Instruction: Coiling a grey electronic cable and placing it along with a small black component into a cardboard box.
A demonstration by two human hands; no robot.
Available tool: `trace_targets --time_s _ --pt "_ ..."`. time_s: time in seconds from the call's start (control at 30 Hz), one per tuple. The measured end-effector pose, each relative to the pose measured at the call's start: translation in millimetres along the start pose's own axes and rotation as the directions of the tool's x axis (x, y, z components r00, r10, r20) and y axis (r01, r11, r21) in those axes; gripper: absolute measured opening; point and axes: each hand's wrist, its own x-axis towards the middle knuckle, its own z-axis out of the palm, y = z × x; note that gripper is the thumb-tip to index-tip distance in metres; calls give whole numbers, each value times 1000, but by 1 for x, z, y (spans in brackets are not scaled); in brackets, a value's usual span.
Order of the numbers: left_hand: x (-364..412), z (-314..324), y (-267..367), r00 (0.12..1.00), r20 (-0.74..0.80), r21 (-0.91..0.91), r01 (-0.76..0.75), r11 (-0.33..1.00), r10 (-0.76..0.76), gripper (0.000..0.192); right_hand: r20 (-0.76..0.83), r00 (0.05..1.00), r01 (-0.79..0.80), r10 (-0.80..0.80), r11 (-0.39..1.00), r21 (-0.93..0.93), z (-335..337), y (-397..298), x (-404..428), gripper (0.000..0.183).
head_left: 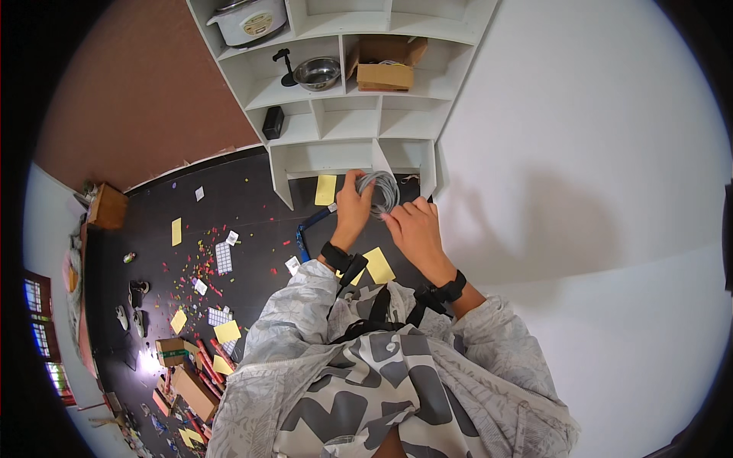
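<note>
A coil of grey cable (391, 186) is held up in front of me, before the lowest part of a white shelf unit (350, 146). My left hand (353, 206) grips the coil's left side, with the thumb across the loops. At the coil's lower right, my right hand (415, 226) pinches its edge with thumb and curled fingers. Part of the right fingers is hidden behind the hand. Both wrists wear black straps with small devices.
On the shelves stand a rice cooker (252, 26), a steel bowl (318, 74), an opened cardboard box (386, 77) and a black box (274, 123). A white wall (572, 143) rises at right. Yellow sheets (326, 190), confetti, keyboards (224, 257), shoes (137, 293) and cartons (194, 392) litter the dark floor.
</note>
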Motion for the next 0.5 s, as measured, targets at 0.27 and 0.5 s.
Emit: trace_targets --time_s 0.27,0.5 --pt "12 -32 26 956 274 -196 163 967 -106 23 -62 977 -196 203 976 97 -11 32 5 23" --pt "17 -29 55 916 401 -129 90 988 -31 23 -151 973 -154 176 977 149 -32 29 40 16"
